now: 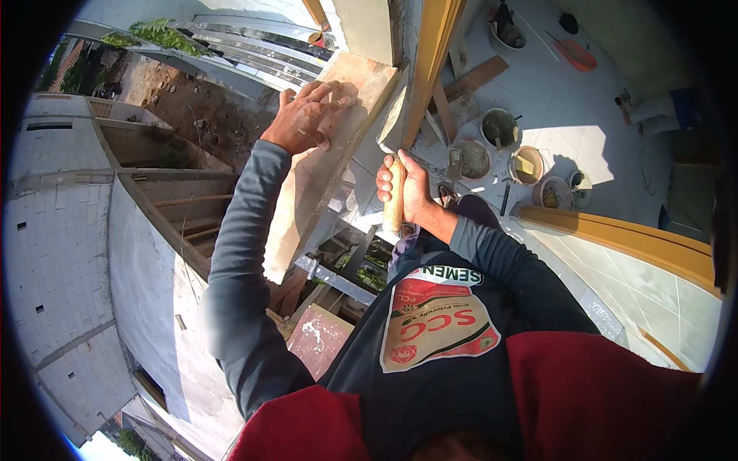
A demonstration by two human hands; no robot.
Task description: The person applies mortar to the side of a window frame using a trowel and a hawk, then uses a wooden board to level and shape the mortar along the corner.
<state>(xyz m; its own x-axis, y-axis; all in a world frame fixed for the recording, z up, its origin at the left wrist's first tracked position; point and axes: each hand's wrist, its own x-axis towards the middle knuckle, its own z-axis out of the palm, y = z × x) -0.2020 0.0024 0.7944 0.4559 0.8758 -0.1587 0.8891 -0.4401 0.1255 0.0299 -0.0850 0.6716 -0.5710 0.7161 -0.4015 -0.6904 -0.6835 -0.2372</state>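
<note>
My right hand (416, 187) is wrapped round the wooden handle of a trowel (393, 201). The trowel's metal blade (393, 121) points away from me, along the inner edge of a rough masonry ledge (296, 211). Over the ledge's far part is my left hand (306, 121), its fingers bent and apart, with nothing seen in them. Whether its fingertips press on the surface I cannot tell. Beyond the blade stands a yellow-brown wooden frame post (433, 77).
On the tiled floor at right are several buckets, among them a mortar bucket (499, 127) and one holding a yellow block (526, 165). An orange basin (575, 54) lies farther off. Left of the ledge is a drop to bare ground (204, 115). Boards (480, 77) lean near the post.
</note>
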